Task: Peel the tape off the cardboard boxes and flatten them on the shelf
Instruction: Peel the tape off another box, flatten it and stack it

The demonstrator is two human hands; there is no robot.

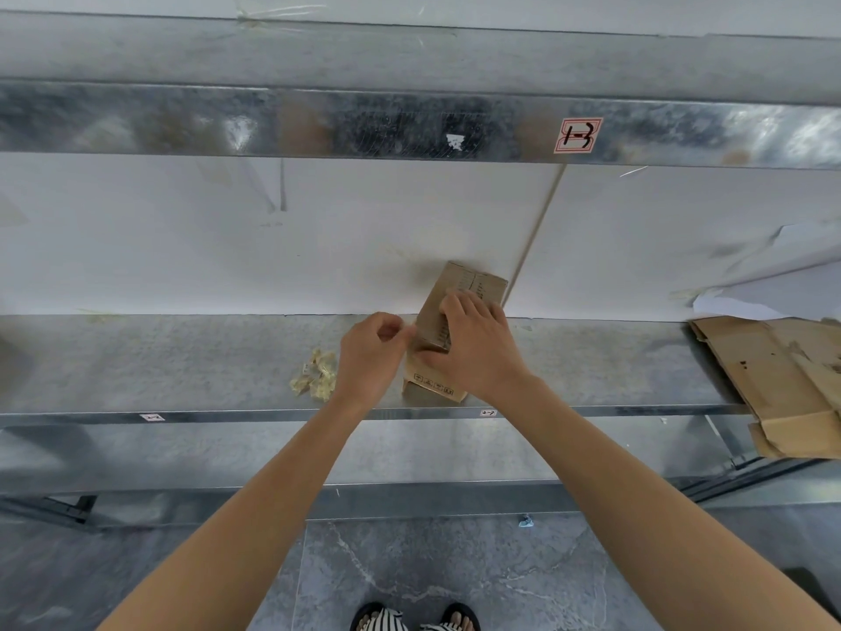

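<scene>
Bare arms (255,516) reach up from the lower edge to a metal shelf (182,357), which has a white wall (227,243) behind it and a metal beam (318,125) above. Grey floor (455,562) shows below.

At the far right of the shelf, well apart from the hands, flattened cardboard (773,380) lies with its near edge hanging over the front.

The box (475,280) stands near the front edge of the shelf at centre, tilted, with its far end toward the wall. The right hand (473,343) covers its middle, fingers spread over the top and thumb curled round the near side, holding it. The left hand (373,352) is at the box's left edge, fingers drawn into a narrow pinch. I cannot tell whether tape is between them.

A crumpled tape wad (316,373) lies just beside the left hand. A red-framed label (578,135) sits on the beam.
</scene>
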